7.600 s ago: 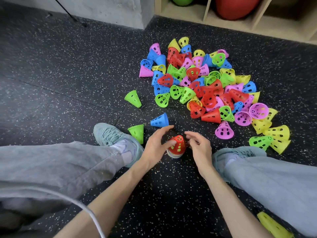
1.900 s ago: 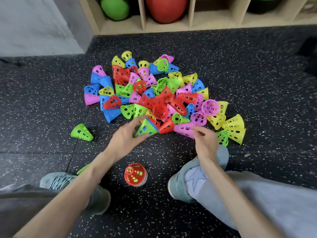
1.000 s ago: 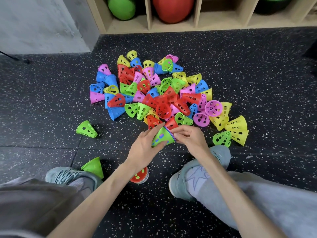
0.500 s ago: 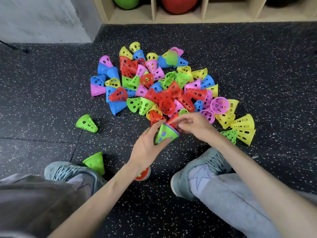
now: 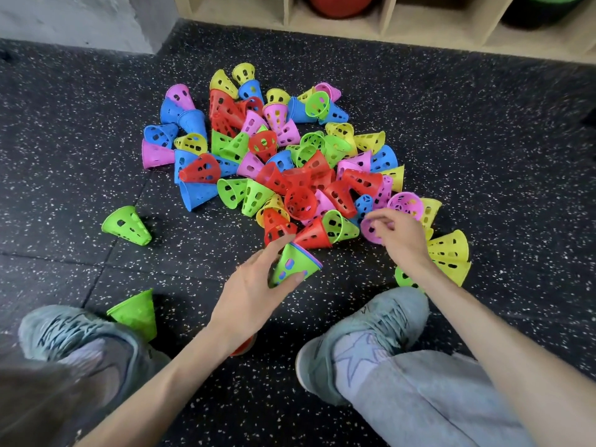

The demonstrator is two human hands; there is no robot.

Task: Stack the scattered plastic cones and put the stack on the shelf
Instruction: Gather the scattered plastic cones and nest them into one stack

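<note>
— What's nearest?

— Two grey shoes (image 5: 364, 333) on the speckled floor (image 5: 483, 156), a green cone (image 5: 135, 312) by the left one.

— And the hands?

— The left hand (image 5: 250, 296) grips a short nested stack (image 5: 295, 264), green outermost, lying sideways. The right hand (image 5: 398, 235) has its fingers curled at a pink cone (image 5: 369, 229); whether it pinches it, I cannot tell.

— Beyond that?

— The heap of cones (image 5: 283, 156), then the shelf (image 5: 387, 30) at the wall.
</note>
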